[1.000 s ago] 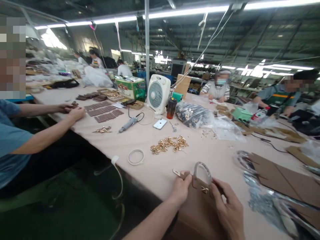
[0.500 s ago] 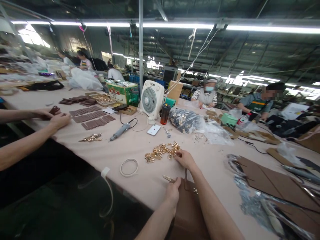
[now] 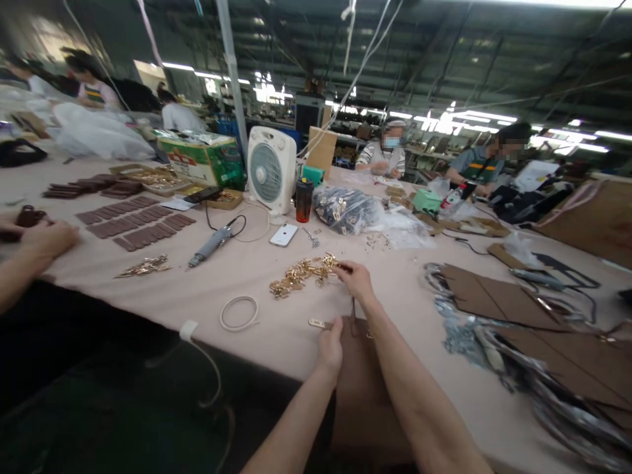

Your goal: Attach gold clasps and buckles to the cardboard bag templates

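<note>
My left hand point(image 3: 330, 349) grips the upper left edge of a brown leather bag point(image 3: 363, 388) at the table's front edge. A strap end with a gold metal plate point(image 3: 316, 323) sticks out to the left of that hand. My right hand point(image 3: 356, 281) reaches past the bag to the right end of a pile of small gold metal fittings point(image 3: 301, 275). Its fingertips are pinched together at the pile; what lies between them is too small to make out. A thin brown strap point(image 3: 353, 311) stands up from the bag's top, below my right wrist.
A coiled pale band point(image 3: 239, 313), an electric screwdriver point(image 3: 211, 246), a phone point(image 3: 283, 235), a tumbler point(image 3: 303, 201) and a fan point(image 3: 271, 170) are on the table. A co-worker's hands point(image 3: 44, 237) hold a brown piece at left. More brown bags point(image 3: 503, 296) lie at right.
The view has tilted down and turned right, so everything appears higher and further left. My right hand stays at the pile, its fingers drawn together. My left hand keeps its grip on the bag.
</note>
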`<state>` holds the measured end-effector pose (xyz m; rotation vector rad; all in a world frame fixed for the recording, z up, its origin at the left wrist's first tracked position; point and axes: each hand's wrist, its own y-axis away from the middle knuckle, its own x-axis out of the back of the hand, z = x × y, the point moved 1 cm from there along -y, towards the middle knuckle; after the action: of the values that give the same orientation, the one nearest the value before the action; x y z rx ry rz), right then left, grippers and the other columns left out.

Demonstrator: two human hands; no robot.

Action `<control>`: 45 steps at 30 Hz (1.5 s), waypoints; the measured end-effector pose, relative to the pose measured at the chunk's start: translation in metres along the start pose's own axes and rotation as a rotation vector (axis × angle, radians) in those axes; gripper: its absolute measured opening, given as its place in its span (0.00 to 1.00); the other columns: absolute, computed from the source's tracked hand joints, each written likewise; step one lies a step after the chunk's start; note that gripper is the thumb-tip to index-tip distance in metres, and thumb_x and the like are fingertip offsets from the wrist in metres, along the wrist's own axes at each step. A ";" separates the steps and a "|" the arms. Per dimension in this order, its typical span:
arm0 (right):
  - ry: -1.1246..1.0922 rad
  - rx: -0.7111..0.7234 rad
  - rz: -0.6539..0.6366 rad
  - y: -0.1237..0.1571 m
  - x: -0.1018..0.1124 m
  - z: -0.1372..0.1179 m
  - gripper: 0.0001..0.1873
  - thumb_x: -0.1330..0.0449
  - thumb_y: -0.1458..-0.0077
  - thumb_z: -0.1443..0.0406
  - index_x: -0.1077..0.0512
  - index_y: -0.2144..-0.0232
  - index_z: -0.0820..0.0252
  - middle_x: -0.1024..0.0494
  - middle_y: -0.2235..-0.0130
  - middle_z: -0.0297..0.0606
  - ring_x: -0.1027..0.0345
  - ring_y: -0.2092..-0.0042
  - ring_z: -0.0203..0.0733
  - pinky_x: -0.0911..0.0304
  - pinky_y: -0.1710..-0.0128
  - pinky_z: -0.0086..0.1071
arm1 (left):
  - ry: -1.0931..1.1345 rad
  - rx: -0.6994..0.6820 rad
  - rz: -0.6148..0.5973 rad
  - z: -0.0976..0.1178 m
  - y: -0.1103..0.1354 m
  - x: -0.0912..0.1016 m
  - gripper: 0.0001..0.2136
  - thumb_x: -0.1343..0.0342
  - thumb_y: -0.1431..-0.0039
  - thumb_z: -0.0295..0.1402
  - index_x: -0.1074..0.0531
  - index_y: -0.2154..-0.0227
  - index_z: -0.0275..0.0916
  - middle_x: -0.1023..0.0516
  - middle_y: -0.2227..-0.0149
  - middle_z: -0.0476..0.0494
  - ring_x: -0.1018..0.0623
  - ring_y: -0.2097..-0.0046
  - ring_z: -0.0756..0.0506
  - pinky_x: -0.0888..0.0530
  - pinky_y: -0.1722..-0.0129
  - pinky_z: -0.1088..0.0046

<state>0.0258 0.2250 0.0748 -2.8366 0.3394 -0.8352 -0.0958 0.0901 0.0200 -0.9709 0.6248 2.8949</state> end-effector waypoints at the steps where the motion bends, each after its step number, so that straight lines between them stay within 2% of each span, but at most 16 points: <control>1: -0.033 -0.013 0.040 0.003 0.009 -0.004 0.19 0.38 0.42 0.53 0.18 0.56 0.59 0.17 0.64 0.38 0.25 0.65 0.41 0.30 0.59 0.34 | -0.029 -0.010 -0.017 0.001 0.001 0.000 0.26 0.30 0.51 0.55 0.17 0.63 0.32 0.14 0.65 0.34 0.16 0.52 0.31 0.24 0.43 0.52; 3: -0.141 -0.014 0.125 0.017 0.029 -0.013 0.24 0.40 0.39 0.51 0.20 0.52 0.61 0.17 0.61 0.41 0.25 0.65 0.40 0.28 0.59 0.34 | -0.073 -0.030 -0.047 0.001 0.003 0.001 0.29 0.33 0.49 0.57 0.17 0.60 0.33 0.14 0.63 0.35 0.17 0.51 0.32 0.25 0.42 0.53; 5: -0.300 0.013 0.181 0.043 0.048 -0.026 0.24 0.37 0.41 0.50 0.19 0.52 0.62 0.18 0.59 0.42 0.25 0.65 0.40 0.27 0.61 0.35 | -0.094 -0.066 -0.056 0.001 0.003 0.001 0.29 0.35 0.47 0.58 0.18 0.58 0.34 0.14 0.62 0.37 0.17 0.50 0.33 0.25 0.42 0.54; 8: -0.374 -0.020 0.155 0.098 0.065 -0.042 0.22 0.32 0.43 0.51 0.18 0.54 0.60 0.18 0.67 0.38 0.26 0.68 0.39 0.26 0.64 0.35 | -0.099 -0.129 -0.091 0.002 0.004 0.001 0.27 0.37 0.44 0.57 0.18 0.57 0.35 0.14 0.59 0.38 0.18 0.50 0.35 0.25 0.43 0.56; 12: -0.369 -0.151 0.086 0.166 0.061 -0.037 0.20 0.31 0.43 0.53 0.19 0.54 0.59 0.18 0.69 0.37 0.25 0.69 0.40 0.27 0.65 0.34 | -0.097 -0.193 -0.163 0.002 0.007 -0.002 0.25 0.39 0.40 0.56 0.19 0.57 0.36 0.14 0.57 0.38 0.17 0.52 0.37 0.24 0.46 0.59; 15: -0.345 -0.220 0.089 0.191 0.046 -0.023 0.20 0.32 0.42 0.52 0.21 0.53 0.59 0.17 0.66 0.39 0.23 0.67 0.41 0.25 0.64 0.34 | -0.100 -0.200 -0.170 0.001 0.009 -0.003 0.26 0.39 0.39 0.55 0.20 0.54 0.36 0.15 0.57 0.38 0.18 0.53 0.38 0.23 0.48 0.62; 19: -0.301 -0.197 0.180 0.197 0.030 -0.014 0.20 0.33 0.41 0.53 0.21 0.53 0.59 0.18 0.64 0.40 0.22 0.67 0.40 0.25 0.65 0.33 | -0.117 -0.204 -0.174 -0.001 0.012 -0.003 0.26 0.40 0.38 0.56 0.21 0.52 0.37 0.15 0.57 0.40 0.18 0.53 0.40 0.23 0.49 0.64; 26: -0.197 -0.124 0.248 0.200 0.023 -0.013 0.18 0.36 0.38 0.55 0.21 0.52 0.60 0.19 0.64 0.40 0.23 0.69 0.40 0.25 0.66 0.33 | -0.168 -0.206 -0.180 -0.004 0.012 -0.002 0.26 0.42 0.38 0.57 0.21 0.54 0.37 0.16 0.60 0.42 0.20 0.59 0.42 0.23 0.57 0.67; 33: -0.136 -0.090 0.264 0.202 0.019 -0.006 0.17 0.37 0.38 0.55 0.20 0.53 0.60 0.19 0.65 0.40 0.23 0.68 0.40 0.25 0.66 0.33 | -0.269 -0.305 -0.176 -0.003 0.015 -0.002 0.24 0.46 0.33 0.54 0.20 0.53 0.38 0.17 0.57 0.42 0.20 0.54 0.41 0.26 0.48 0.64; 37: -0.064 -0.081 0.264 0.202 0.021 -0.007 0.17 0.39 0.36 0.55 0.20 0.54 0.60 0.18 0.61 0.43 0.22 0.64 0.42 0.25 0.63 0.34 | -0.321 -0.346 -0.157 -0.002 0.017 -0.002 0.22 0.46 0.32 0.51 0.19 0.53 0.38 0.16 0.54 0.40 0.20 0.51 0.40 0.26 0.46 0.64; 40: 0.040 -0.039 0.256 0.203 0.017 -0.010 0.17 0.41 0.34 0.55 0.20 0.53 0.59 0.18 0.59 0.45 0.23 0.61 0.44 0.26 0.59 0.36 | -0.297 -0.334 -0.184 -0.002 0.016 -0.002 0.20 0.45 0.32 0.50 0.19 0.52 0.39 0.16 0.51 0.39 0.20 0.47 0.39 0.27 0.44 0.63; 42: 0.123 0.006 0.262 0.205 0.012 -0.011 0.18 0.43 0.33 0.56 0.20 0.52 0.59 0.19 0.59 0.46 0.24 0.60 0.46 0.27 0.57 0.38 | -0.259 -0.328 -0.193 -0.003 0.016 -0.003 0.18 0.43 0.33 0.48 0.19 0.53 0.40 0.17 0.49 0.38 0.22 0.43 0.38 0.29 0.38 0.61; 45: 0.236 0.041 0.278 0.207 0.005 -0.012 0.19 0.45 0.32 0.55 0.20 0.50 0.56 0.20 0.61 0.46 0.25 0.61 0.48 0.29 0.59 0.39 | -0.201 -0.316 -0.147 -0.003 0.015 -0.003 0.17 0.40 0.35 0.47 0.17 0.56 0.39 0.18 0.46 0.36 0.24 0.39 0.38 0.36 0.32 0.57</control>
<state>-0.0122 0.0235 0.0414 -2.5729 0.7196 -1.0995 -0.0935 0.0755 0.0249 -0.6975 0.0815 2.9572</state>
